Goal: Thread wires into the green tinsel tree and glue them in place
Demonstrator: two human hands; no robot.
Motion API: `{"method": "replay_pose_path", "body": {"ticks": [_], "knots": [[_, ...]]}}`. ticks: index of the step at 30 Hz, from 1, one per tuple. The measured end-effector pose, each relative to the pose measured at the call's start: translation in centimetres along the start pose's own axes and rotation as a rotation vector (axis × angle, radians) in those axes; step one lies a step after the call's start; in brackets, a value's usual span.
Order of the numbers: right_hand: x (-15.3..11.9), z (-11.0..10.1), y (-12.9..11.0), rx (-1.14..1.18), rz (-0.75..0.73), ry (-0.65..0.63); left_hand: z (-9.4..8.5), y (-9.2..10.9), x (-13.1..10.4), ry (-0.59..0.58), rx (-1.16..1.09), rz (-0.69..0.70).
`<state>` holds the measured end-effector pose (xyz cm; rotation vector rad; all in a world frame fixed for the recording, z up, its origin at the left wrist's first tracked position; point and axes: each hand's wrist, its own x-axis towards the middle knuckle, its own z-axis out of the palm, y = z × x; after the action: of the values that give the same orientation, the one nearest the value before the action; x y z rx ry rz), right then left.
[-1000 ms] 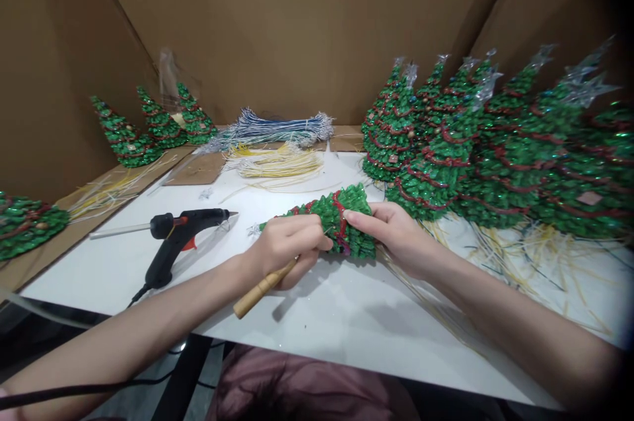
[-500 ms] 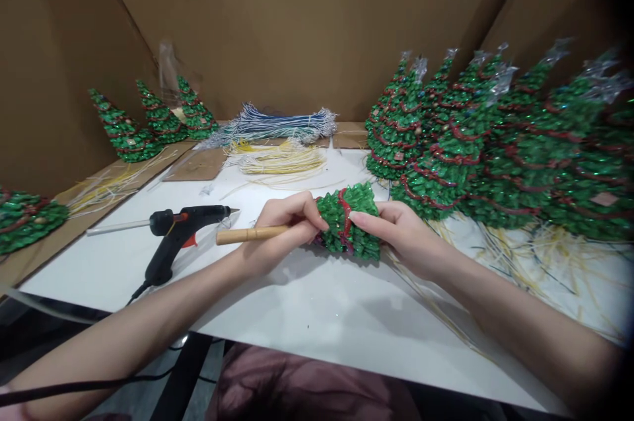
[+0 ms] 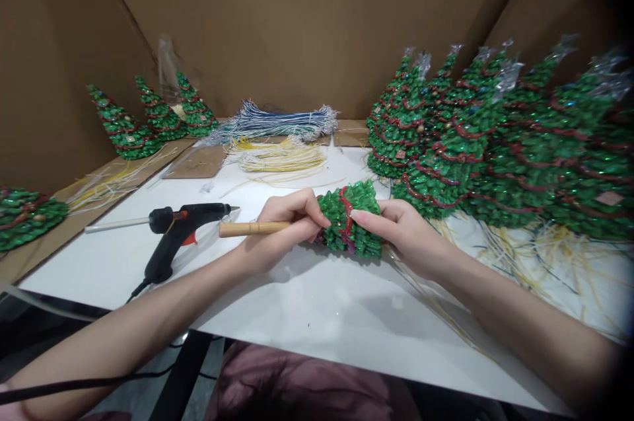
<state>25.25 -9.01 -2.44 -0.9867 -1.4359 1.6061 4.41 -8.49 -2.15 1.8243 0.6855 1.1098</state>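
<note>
A small green Christmas tree ornament (image 3: 364, 236) with a red garland lies sideways between my hands, low over the white table. My left hand (image 3: 287, 219) is closed around a round bamboo stick (image 3: 252, 229), which juts out to the left. Its fingertips press at the tree's narrow end; the stick's other end is hidden by the hand and tree. My right hand (image 3: 409, 229) grips the wide end, thumb on the garland, its other fingers partly hidden behind. Thin pale wires (image 3: 436, 305) trail from below the right hand.
A black glue gun (image 3: 171, 232) with a glue stick in it lies left of my hands. Bundles of blue-white wires (image 3: 284, 122) and yellow wires (image 3: 282, 158) are at the back. Several finished trees (image 3: 446, 156) crowd the right, above loose wires (image 3: 525, 262). Cardboard walls (image 3: 307, 24) enclose the table.
Almost nothing differs. The bamboo stick's free end has risen slightly and shifted a little right, while both hands keep their grip on the tree.
</note>
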Motion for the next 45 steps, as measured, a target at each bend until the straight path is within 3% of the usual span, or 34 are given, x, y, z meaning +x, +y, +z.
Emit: {"method": "replay_pose_path", "body": {"ticks": [26,45], "knots": [[-0.05,0.08,-0.14,-0.140,-0.029,0.032,0.09,-0.33,-0.20,0.035,-0.110,0.032],[-0.01,-0.01,0.06,-0.137,-0.014,0.038,0.06,0.02,-0.29,-0.016,0.041,0.073]]}}
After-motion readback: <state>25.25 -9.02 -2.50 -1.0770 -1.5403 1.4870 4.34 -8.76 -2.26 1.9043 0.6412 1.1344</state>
